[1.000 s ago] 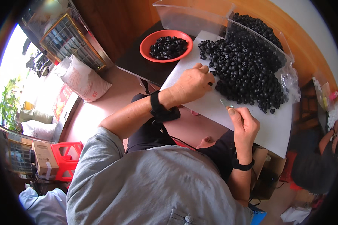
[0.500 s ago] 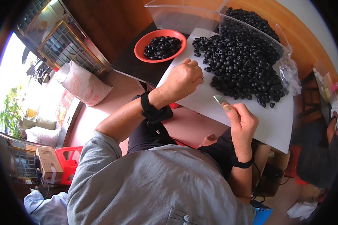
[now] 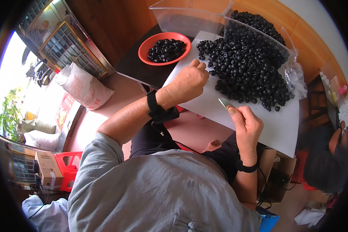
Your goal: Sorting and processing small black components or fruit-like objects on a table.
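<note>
The left hand (image 3: 187, 82) sits at the lower left edge of the heap of black rings (image 3: 247, 65), in the upper middle of the frame, fingers curled down onto the white board (image 3: 266, 123); whether it has a ring pinched I cannot tell, since the knuckles hide the fingertips. The right hand (image 3: 245, 123), lower and to the right, holds a small flat blade (image 3: 224, 102) between thumb and fingers, its tip pointing up toward the heap and just short of the nearest rings.

To do this step well, I would say the left hand should draw out 1 ring at a time onto bare board, well apart from the heap, so the blade meets only that piece. The blade hand looks best kept low and steady. The red bowl (image 3: 145, 48), upper left on the dark worktop (image 3: 135, 71), holds more rings, and the clear bag (image 3: 295, 75) slumps at the heap's right.
</note>
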A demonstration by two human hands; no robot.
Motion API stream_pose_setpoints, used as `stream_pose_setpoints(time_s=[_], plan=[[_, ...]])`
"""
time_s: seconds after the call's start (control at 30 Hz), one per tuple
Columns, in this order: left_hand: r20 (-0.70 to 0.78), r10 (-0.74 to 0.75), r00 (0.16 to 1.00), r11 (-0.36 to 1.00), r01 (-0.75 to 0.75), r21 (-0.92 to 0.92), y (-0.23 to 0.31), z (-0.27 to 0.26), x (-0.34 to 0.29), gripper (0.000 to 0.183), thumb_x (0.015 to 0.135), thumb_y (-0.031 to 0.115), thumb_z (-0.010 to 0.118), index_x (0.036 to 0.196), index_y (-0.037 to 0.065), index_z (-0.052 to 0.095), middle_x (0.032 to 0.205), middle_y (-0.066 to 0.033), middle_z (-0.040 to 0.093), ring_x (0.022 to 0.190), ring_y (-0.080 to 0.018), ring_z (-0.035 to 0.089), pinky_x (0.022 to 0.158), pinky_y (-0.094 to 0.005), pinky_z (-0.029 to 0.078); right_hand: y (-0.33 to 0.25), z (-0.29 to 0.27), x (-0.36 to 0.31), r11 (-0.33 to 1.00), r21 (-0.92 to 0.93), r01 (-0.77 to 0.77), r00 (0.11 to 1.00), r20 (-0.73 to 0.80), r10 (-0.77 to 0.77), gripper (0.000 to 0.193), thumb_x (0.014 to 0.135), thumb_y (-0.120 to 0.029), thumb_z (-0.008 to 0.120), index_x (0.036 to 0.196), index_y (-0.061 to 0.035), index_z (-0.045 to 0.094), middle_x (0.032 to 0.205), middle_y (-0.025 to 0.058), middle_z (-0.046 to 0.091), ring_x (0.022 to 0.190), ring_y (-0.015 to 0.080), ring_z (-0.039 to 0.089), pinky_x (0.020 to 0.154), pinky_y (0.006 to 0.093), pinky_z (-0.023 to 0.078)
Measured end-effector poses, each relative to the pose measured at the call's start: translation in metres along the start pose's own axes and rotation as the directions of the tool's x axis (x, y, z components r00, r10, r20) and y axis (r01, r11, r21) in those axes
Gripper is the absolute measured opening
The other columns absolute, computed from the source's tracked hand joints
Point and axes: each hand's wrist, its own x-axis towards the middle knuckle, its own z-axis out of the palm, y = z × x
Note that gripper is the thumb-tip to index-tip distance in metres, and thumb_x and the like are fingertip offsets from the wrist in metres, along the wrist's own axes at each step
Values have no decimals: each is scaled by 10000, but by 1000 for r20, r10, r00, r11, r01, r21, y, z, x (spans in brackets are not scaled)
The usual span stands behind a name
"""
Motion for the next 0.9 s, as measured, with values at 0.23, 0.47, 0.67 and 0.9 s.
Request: stream_pose_setpoints(time_s=[0.23,0.47,0.67,0.9], plan=[[-129,-17,991,997,8,-73,-4,0,-6,203,792,-30,675,980,11,740,931,-109,609,915,-255,581,758,-345,519,-5,-3,2,999,9,-40,999,16,40,312,955,-256,747,786,-20,633,595,33,519,513,126,438,485,295,355],[320,-259,911,134,362,-923,31,-26,-22,191,960,9,624,1111,-23,734,908,-51,659,707,-105,591,672,-253,501,-6,-3,5,994,61,-94,995,37,92,289,956,-210,746,790,-5,627,590,19,485,532,94,404,492,278,342],[365,-272,890,-220,312,-924,46,-13,-27,214,991,34,611,1169,-20,717,886,-63,666,708,-101,600,670,-239,503,-8,-3,6,995,34,-91,995,43,90,290,961,-215,741,794,-7,629,589,19,488,531,95,411,492,278,343],[234,-262,937,-110,212,-971,48,-3,-33,264,1008,-1,587,1248,-21,697,1024,-58,639,815,-120,594,693,-259,512,-7,0,6,997,-46,-61,997,37,63,291,964,-229,737,801,-9,639,590,33,499,521,114,427,489,289,356]])
